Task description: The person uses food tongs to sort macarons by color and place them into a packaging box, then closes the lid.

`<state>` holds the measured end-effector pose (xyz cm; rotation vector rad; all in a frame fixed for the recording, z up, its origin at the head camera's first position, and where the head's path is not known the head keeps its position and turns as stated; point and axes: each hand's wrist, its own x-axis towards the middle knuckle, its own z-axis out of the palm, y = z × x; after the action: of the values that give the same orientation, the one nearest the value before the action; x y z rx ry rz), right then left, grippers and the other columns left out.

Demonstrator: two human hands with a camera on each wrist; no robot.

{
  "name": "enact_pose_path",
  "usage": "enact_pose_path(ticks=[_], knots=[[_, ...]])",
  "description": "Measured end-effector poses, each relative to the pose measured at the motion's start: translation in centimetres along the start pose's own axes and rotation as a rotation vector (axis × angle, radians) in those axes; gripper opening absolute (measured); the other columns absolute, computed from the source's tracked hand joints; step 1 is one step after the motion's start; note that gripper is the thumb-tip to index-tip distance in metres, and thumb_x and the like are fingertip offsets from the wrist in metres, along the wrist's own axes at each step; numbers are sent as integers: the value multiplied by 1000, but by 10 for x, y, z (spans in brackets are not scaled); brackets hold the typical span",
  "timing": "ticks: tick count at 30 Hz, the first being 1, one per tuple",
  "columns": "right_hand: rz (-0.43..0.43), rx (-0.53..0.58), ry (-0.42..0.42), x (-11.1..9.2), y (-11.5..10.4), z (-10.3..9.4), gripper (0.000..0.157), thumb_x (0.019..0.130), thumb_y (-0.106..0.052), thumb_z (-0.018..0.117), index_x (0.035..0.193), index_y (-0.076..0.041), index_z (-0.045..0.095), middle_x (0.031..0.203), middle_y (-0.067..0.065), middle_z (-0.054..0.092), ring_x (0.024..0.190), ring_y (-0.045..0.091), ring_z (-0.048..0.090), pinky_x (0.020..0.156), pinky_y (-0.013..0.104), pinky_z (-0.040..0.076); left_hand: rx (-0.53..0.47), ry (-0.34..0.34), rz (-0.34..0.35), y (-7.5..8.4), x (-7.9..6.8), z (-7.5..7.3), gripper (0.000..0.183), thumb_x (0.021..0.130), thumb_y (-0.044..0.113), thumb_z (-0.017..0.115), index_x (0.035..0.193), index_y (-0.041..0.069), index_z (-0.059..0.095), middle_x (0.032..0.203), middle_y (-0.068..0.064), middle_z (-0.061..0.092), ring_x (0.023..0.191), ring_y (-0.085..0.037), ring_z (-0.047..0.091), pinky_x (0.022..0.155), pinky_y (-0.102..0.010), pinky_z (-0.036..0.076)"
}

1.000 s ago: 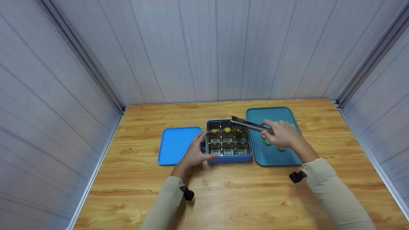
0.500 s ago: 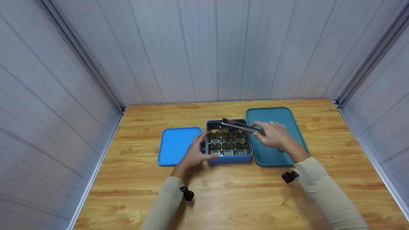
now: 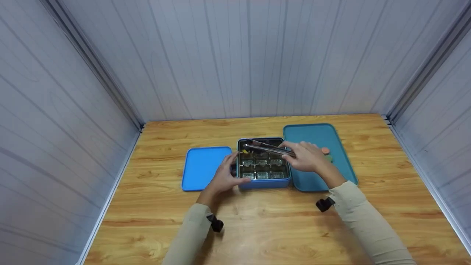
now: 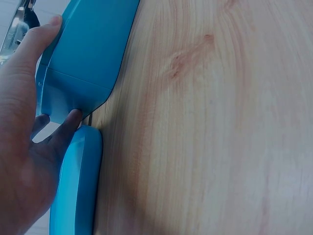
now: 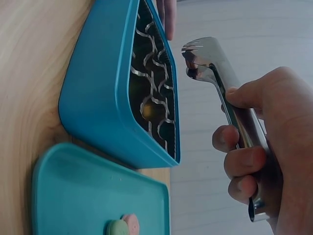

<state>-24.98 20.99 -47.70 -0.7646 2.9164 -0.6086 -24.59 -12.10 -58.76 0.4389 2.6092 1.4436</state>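
My right hand (image 3: pixel 305 156) holds metal food tongs (image 3: pixel 272 149), fingers and thumb wrapped round their arms. The tongs reach over the back row of the blue box (image 3: pixel 265 183), with their tips near the back left compartment. In the right wrist view the fork-like end of the tongs (image 5: pixel 205 54) stands above the box rim. Inside, a dark insert splits the box into several compartments. A yellow piece (image 3: pixel 245 151) shows at the back left, beneath the tips. My left hand (image 3: pixel 224 176) grips the box's left front corner, thumb at the front (image 4: pixel 36 39), other fingers along the side.
A teal tray (image 3: pixel 309 180) lies against the box's right side. On it sit a pink macaron (image 5: pixel 131 223) and a green macaron (image 5: pixel 117 228), partly behind my right hand in the head view. A flat blue lid (image 3: pixel 204 169) lies to the left.
My right hand and the tongs have moved left along the back row, from the right compartment to the left one. The pink macaron has come into sight. My left hand stays put.
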Motion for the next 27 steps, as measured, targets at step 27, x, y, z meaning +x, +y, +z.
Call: enact_pose_path(ticks=[27], knots=[[-15, 36, -2, 0, 0, 30, 41, 114, -34, 67, 150, -15, 70, 58, -8, 34, 52, 11, 25, 54, 30, 21, 1, -20, 13, 0, -3, -1, 114, 89, 35, 98, 178, 8, 32, 179, -25, 35, 167, -51, 37, 133, -74, 35]])
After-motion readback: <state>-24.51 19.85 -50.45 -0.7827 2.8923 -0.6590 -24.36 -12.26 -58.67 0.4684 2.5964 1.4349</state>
